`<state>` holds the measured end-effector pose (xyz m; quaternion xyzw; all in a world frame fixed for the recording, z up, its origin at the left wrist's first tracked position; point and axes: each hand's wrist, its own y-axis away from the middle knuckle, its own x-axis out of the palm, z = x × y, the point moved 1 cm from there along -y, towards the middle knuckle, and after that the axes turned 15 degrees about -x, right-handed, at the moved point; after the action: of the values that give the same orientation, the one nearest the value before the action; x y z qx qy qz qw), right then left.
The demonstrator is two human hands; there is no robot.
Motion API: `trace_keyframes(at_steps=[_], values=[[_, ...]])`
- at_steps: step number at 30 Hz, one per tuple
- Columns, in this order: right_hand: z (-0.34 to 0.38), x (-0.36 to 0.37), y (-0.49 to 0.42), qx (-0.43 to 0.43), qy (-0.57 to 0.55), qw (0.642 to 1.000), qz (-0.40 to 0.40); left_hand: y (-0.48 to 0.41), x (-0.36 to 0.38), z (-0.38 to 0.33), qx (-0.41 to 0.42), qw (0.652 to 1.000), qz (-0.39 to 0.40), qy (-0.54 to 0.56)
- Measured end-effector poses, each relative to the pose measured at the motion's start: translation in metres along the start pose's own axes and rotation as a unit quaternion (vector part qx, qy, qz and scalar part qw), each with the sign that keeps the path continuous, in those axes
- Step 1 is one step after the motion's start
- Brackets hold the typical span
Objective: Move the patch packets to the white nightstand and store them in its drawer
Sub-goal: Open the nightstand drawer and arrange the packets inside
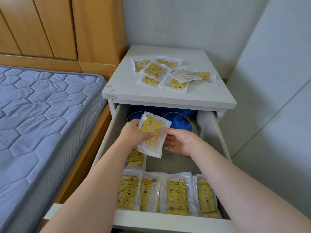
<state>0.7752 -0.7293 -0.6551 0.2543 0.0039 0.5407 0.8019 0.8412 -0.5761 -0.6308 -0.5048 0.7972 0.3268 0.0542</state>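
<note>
The white nightstand (131, 91) stands with its drawer (210, 132) pulled out toward me. Several yellow patch packets (170, 74) lie scattered on its top. More packets (176, 194) stand in a row along the drawer's front, with another (135, 159) lying behind them on the left. Over the drawer's middle, my left hand (134, 133) grips a small stack of packets (152, 133) by its left edge. My right hand (181, 142) touches the stack's right edge, fingers spread beneath it.
Blue cloth (178, 118) and a white cable fill the drawer's back. A bed with a blue quilted mattress (42, 115) and wooden headboard (58, 31) is close on the left. A white wall or cabinet panel (272, 98) stands on the right.
</note>
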Motion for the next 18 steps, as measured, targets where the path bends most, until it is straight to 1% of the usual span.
trace_keyframes(at_steps=[4,7,9,10,11,12,13,14,16,18], values=[[-0.003,0.006,-0.002,-0.002,-0.031,0.999,-0.01,0.001,0.004,-0.001,0.013,0.999,0.013,-0.027],[0.0,0.002,-0.004,-0.003,-0.051,0.998,-0.035,0.0,0.004,0.0,0.023,0.999,0.035,-0.019],[0.003,-0.011,-0.006,0.015,-0.055,0.996,-0.065,-0.004,0.002,0.002,0.011,0.999,0.013,0.028],[0.002,-0.018,-0.006,0.04,-0.04,0.996,-0.071,-0.007,0.0,0.005,0.002,0.999,-0.012,0.046],[0.0,-0.025,-0.004,0.075,-0.011,0.994,-0.073,-0.012,-0.003,0.009,-0.003,0.998,-0.048,0.034],[-0.005,-0.031,-0.004,0.11,0.026,0.991,-0.067,-0.017,-0.004,0.015,-0.004,0.996,-0.082,-0.018],[-0.011,-0.034,-0.003,0.14,0.057,0.987,-0.056,-0.022,-0.004,0.021,-0.003,0.991,-0.101,-0.092],[-0.017,-0.035,-0.003,0.161,0.081,0.982,-0.048,-0.026,-0.002,0.026,-0.001,0.98,-0.1,-0.173],[-0.028,-0.033,-0.008,0.185,0.11,0.975,-0.047,-0.033,0.006,0.034,-0.003,0.951,-0.064,-0.302],[-0.034,-0.028,-0.014,0.185,0.119,0.974,-0.058,-0.041,0.011,0.039,-0.009,0.922,-0.033,-0.386]])
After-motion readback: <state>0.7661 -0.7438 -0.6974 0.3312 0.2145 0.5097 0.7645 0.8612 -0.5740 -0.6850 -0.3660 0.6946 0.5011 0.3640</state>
